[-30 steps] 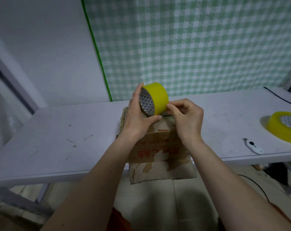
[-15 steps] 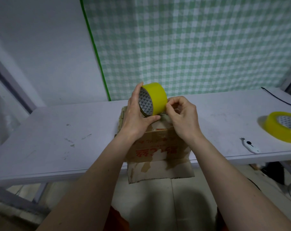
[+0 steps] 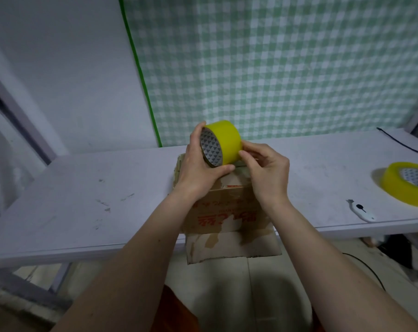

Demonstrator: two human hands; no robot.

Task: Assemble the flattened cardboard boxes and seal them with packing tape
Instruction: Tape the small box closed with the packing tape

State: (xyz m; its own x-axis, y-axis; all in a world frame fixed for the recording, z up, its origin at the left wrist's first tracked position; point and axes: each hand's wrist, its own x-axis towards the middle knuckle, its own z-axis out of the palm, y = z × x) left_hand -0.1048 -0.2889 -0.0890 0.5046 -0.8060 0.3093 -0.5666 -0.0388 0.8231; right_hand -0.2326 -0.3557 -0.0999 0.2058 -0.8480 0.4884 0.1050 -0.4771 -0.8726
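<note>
A yellow tape roll (image 3: 227, 140) is held upright above a worn cardboard box (image 3: 227, 216) with red print. My left hand (image 3: 198, 168) grips the roll, thumb across its patterned core and fingers behind. My right hand (image 3: 265, 173) has its fingers curled, with thumb and forefinger touching the roll's lower right side. Whether they pinch a loose tape end is hidden. The box stands on the white table (image 3: 83, 200), with one flap hanging over the near edge.
A second yellow tape roll (image 3: 406, 183) lies flat at the table's right end. A small white utility knife (image 3: 361, 210) rests near the front edge beside it. A black cable (image 3: 404, 144) runs along the far right. A green checked cloth hangs behind.
My right hand's fingertips shifted from under the roll to its lower right side. The left hand keeps its grip on the roll, which stays over the box.
</note>
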